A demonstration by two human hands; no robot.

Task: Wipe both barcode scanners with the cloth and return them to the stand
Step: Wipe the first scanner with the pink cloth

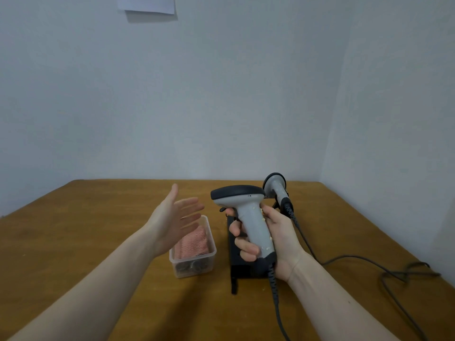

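Observation:
My right hand [266, 244] grips the handle of a grey barcode scanner [246, 207] with a black head, held upright above the black stand [236, 269]. Pale specks dot its handle. A second grey scanner [275, 187] sits in the stand behind it, head toward the wall. My left hand [174, 217] hovers with straight fingers and holds nothing, just above a clear plastic tub [192, 264]. The pink cloth [194, 242] lies folded inside that tub.
The wooden table [98, 230] meets a pale wall at its far edge and right side. Grey cables [357, 260] run from both scanners across the table's right half. Dark round items lie at the near end of the tub. A paper sheet [146, 3] hangs on the wall.

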